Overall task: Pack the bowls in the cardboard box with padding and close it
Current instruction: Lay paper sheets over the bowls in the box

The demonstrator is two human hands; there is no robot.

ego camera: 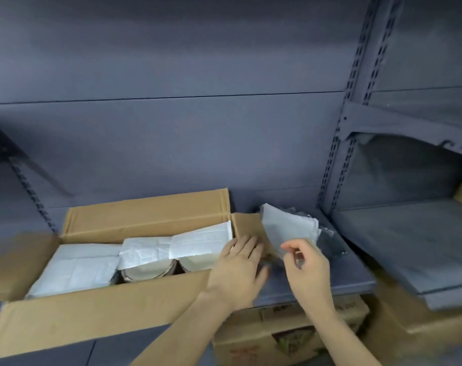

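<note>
Cardboard box (pixel 135 220) open, paper-padded bowls (pixel 148 270)

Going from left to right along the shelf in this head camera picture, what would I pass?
The open brown cardboard box's left flap → white padding sheet → two round pale bowls → left hand → right hand, touching a stack of grey-white padding sheets → grey metal shelf upright.

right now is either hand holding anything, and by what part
The right hand pinches the near lower edge of a white padding sheet beside the box. The left hand lies flat, fingers straight, holding nothing.
</note>
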